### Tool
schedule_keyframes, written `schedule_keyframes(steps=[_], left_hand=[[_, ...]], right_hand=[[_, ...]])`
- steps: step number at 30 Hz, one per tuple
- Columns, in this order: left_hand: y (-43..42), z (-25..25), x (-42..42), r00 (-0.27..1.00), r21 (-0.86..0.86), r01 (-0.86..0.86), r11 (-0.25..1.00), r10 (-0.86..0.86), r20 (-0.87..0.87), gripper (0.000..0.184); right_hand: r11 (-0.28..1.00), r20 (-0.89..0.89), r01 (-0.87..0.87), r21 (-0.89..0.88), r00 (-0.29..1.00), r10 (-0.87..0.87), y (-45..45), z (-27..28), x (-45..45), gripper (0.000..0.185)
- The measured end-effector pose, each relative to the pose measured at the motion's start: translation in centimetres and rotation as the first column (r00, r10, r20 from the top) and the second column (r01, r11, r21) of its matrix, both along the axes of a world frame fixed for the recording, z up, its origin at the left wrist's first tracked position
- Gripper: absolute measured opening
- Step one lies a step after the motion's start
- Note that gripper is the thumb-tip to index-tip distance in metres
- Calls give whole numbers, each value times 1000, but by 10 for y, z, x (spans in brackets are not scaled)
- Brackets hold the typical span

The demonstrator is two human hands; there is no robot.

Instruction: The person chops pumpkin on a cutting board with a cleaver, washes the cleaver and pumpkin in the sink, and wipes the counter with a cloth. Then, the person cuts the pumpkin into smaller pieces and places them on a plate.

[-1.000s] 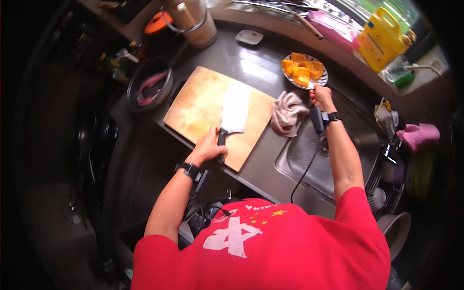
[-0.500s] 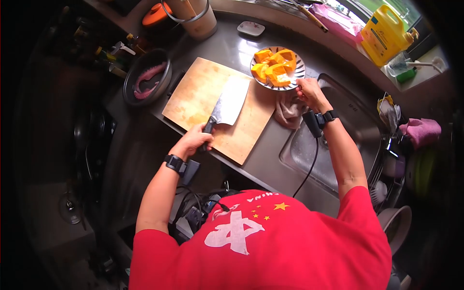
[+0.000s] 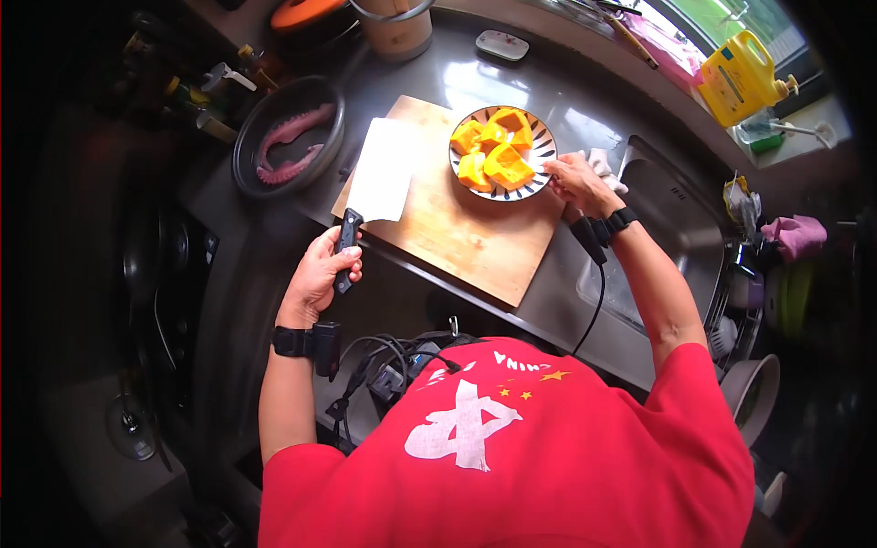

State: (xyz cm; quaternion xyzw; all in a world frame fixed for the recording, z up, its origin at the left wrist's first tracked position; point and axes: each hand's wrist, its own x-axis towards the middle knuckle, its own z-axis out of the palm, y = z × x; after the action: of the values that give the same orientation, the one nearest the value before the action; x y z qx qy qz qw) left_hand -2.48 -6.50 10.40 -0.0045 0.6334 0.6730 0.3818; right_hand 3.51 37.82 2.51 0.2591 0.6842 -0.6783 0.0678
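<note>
My left hand [image 3: 320, 270] is closed around the black handle of a cleaver [image 3: 378, 173], whose broad blade points away from me over the left part of a wooden cutting board [image 3: 457, 242]. With my right hand [image 3: 579, 183] I grip the right rim of a striped plate [image 3: 545, 146]. Several chunks of orange pumpkin [image 3: 508, 167] lie on it. The plate is over the far right part of the board; I cannot tell whether it rests there. Behind my right hand a pale cloth [image 3: 603, 168] shows in part.
On the left stands a dark bowl [image 3: 336, 137] with pinkish meat in it. The steel sink [image 3: 671, 219] lies to the right. A bucket [image 3: 395, 36] and a small white dish [image 3: 501, 45] are at the back, and a yellow jug [image 3: 738, 80] stands by the window.
The plate has moved left and nearer, from the counter to over the board, in my right hand. My left hand has carried the cleaver left, lifting it off the board's middle.
</note>
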Motion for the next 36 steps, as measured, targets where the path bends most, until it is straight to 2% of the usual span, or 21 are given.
schedule_keyframes(steps=[3, 5, 6, 9, 10, 13, 15, 17, 19, 21, 26, 29, 31, 33, 36], left_hand=[[-9, -4, -15, 999, 49, 30, 998, -30, -17, 25], [-11, -5, -23, 998, 53, 57, 997, -57, -1, 25], [-11, -7, -28, 997, 59, 79, 995, -79, -1, 25], [-11, -17, -44, 988, 102, 151, 983, -155, 27, 25], [-9, -18, -50, 984, 102, 170, 980, -174, 39, 25], [-5, -20, -65, 977, 122, 188, 975, -198, 77, 25], [-1, -20, -73, 968, 195, 214, 957, -235, 92, 25], [3, -15, -79, 964, 233, 212, 949, -243, 109, 26], [11, -10, -81, 962, 271, 203, 941, -242, 123, 27], [18, -7, -82, 961, 318, 194, 928, -244, 127, 28], [32, -14, -81, 962, 309, 185, 933, -236, 137, 29], [45, -13, -71, 965, 291, 162, 943, -213, 152, 29], [53, -11, -63, 968, 269, 133, 954, -183, 169, 29], [63, -9, -53, 985, 184, 131, 974, -149, 89, 30], [78, -3, -40, 990, 133, 131, 982, -137, 36, 31]], right_hand=[[995, 5, -59, 79, 998, 59, -15, 1, -10, 25], [993, -21, -116, 2, 993, 116, -19, 2, -10, 23], [992, 22, -120, -47, 992, 121, -22, 4, -8, 25], [999, 92, 19, -26, 996, -17, -40, 11, 5, 24], [999, 96, -24, -27, 995, 27, -36, 3, 6, 24], [1000, 90, -5, 10, 996, 4, -36, 4, 8, 24], [1000, 36, 23, -19, 999, -23, -31, 4, 6, 24], [996, 53, 87, -23, 995, -86, -26, 14, -1, 24], [990, 46, 142, 19, 989, -142, -10, 2, -12, 23], [958, 85, 279, 74, 955, -284, 4, -2, -24, 22], [926, 64, 373, 50, 924, -376, 46, -14, -54, 19], [947, 144, 309, 92, 937, -320, 73, -31, -69, 20], [950, 135, 301, 83, 941, -310, 76, -31, -72, 21], [956, 136, 295, 4, 947, -293, 82, -36, -76, 23], [967, 154, 252, -25, 957, -246, 92, -51, -81, 24]])
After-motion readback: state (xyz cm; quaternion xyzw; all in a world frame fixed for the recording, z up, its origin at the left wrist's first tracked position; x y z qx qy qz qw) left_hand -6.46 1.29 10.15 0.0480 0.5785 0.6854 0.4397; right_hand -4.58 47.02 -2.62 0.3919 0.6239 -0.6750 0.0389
